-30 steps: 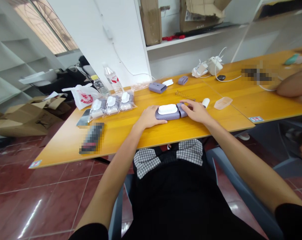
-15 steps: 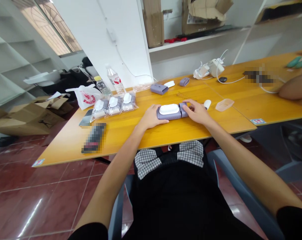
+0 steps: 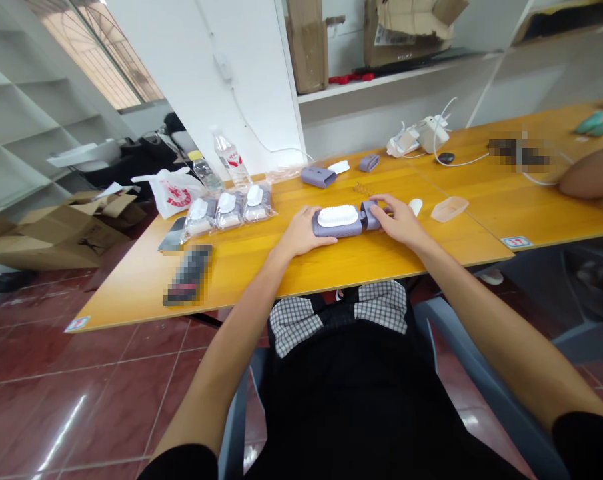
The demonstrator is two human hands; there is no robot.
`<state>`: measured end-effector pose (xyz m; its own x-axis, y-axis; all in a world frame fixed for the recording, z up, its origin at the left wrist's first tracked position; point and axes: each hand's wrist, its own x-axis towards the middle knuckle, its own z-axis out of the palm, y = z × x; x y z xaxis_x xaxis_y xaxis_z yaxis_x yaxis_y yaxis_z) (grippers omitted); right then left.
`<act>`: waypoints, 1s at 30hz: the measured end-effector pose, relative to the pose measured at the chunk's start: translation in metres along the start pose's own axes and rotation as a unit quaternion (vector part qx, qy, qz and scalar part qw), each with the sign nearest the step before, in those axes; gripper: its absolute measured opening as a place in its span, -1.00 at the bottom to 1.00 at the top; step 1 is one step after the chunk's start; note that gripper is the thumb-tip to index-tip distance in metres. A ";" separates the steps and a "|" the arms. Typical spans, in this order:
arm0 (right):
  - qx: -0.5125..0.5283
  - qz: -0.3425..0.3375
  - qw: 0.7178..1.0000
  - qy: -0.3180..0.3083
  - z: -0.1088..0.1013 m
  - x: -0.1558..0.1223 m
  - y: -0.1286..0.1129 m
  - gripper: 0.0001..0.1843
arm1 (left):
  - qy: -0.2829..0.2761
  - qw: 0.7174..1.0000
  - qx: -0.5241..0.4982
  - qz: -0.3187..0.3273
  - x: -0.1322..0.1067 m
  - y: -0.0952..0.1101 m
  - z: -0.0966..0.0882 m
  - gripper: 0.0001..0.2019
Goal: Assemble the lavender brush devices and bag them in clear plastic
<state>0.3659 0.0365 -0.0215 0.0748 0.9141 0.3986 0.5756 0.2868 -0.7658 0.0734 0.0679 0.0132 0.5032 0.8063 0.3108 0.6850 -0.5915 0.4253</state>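
My left hand is closed around the left end of a purple brush body, which lies on the table with its white bristle pad facing up. At its right end, my right hand grips a short purple end piece between thumb and fingers. A narrow gap shows between end piece and body. Just beyond lies a thin coil spring. Right of my right hand are a white oval piece and a translucent orange tray.
Farther back lie a purple sleeve, a white part and a purple ring. Bagged brushes, bottles and a plastic bag stand left. Chargers with cables are back right. Another person's arm rests at far right.
My right hand has shifted slightly right with the end piece, turning it and widening its gap from the brush body. My left hand stays in place on the body.
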 end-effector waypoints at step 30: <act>0.044 0.018 0.999 -0.020 0.001 -0.001 -0.003 -0.45 | 0.003 1.000 -0.013 0.000 0.000 -0.002 -0.001 -0.12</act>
<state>0.3631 0.0349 -0.0202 0.0601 0.9346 0.3507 0.4993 0.2761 -0.8213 0.0720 0.0690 0.0130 0.5006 0.8060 0.3157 0.6707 -0.5917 0.4472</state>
